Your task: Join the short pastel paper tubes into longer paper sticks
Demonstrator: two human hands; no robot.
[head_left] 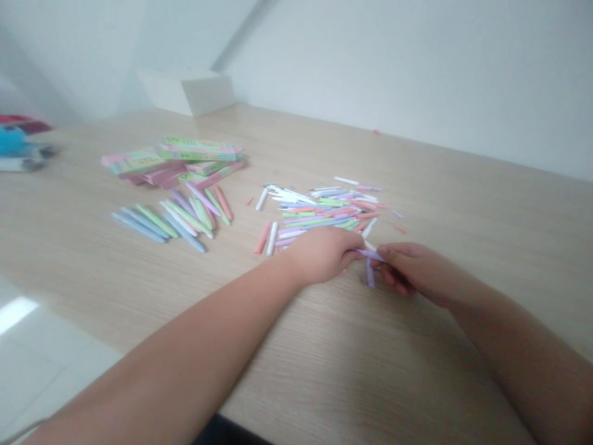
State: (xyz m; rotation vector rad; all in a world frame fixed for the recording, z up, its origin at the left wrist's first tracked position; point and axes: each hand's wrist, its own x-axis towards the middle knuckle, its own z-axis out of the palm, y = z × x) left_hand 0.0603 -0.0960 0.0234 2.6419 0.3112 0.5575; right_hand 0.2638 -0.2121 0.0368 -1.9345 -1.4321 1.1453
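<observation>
My left hand (322, 253) and my right hand (412, 267) meet over the wooden table (380, 371), both pinched on a small purple paper strip (369, 262) that bends downward between them. Just beyond my hands lies a loose pile of short pastel paper pieces (324, 213) in white, pink, green and purple. To the left of it, a row of longer rolled paper sticks (178, 216) in blue, green, pink and purple lies on the table.
A stack of pink and green flat packets (176, 162) lies behind the rolled sticks. A white box (188, 91) stands at the far wall. Blurred blue and red things (21, 145) sit at the far left edge. The table's near-left edge drops to white floor.
</observation>
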